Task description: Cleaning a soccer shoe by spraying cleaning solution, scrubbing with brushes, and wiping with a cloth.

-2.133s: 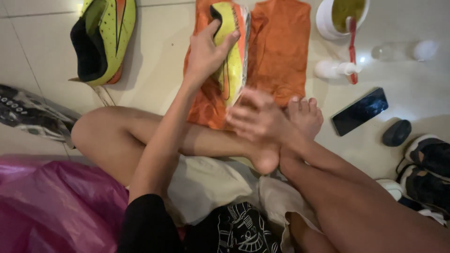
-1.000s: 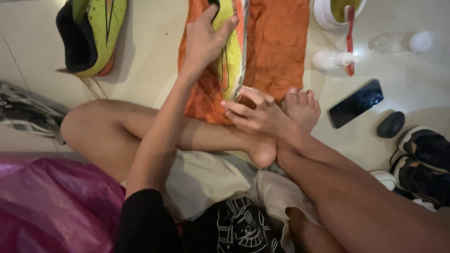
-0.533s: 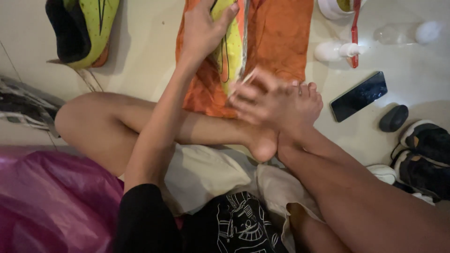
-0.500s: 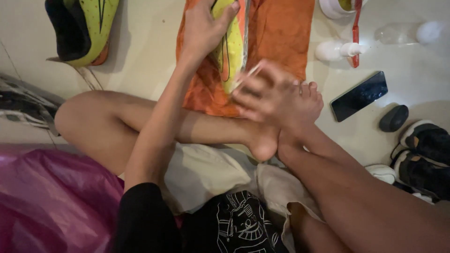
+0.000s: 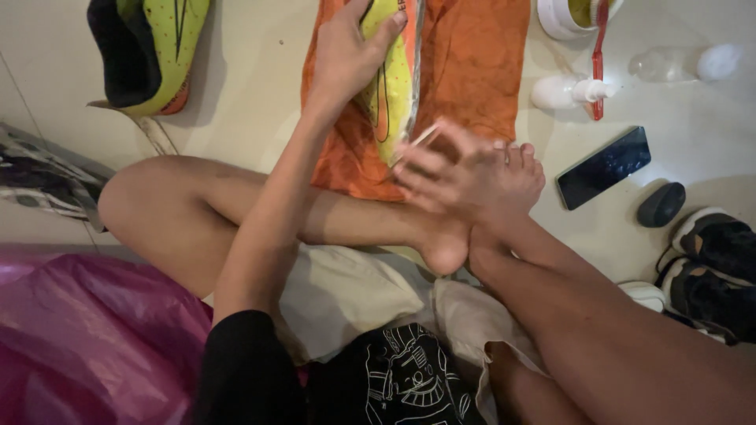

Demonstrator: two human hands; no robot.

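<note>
On the orange cloth (image 5: pixel 472 71) spread over the floor ahead of my crossed legs lies the yellow-green boot (image 5: pixel 391 86), on its side; my left hand (image 5: pixel 346 55) clamps its far end, fingers curled over the upper. My right hand (image 5: pixel 449 175), blurred, pinches a thin pale tool (image 5: pixel 419 140) against the near end. Should my left grip slacken, I judge the boot could roll and the tool skid onto the cloth or my foot (image 5: pixel 516 177).
</note>
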